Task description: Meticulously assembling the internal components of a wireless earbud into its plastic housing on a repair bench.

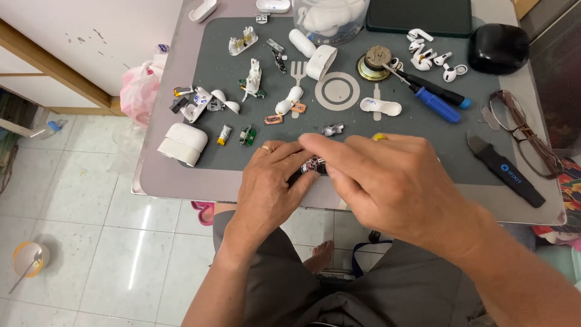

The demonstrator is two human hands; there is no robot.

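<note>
together, both hands (339, 175) around tiny circuit board (313, 165)

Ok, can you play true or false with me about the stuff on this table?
1. Both hands, the left hand and the right hand, pinch a tiny electronic part together. True.
2. The blue-handled screwdriver is in the right hand. False: it lies on the grey mat, untouched.
3. The glasses lie at the table's right side. True.
4. The left hand wears a ring. True.
5. The black pry tool stands upright. False: it lies flat.
</note>
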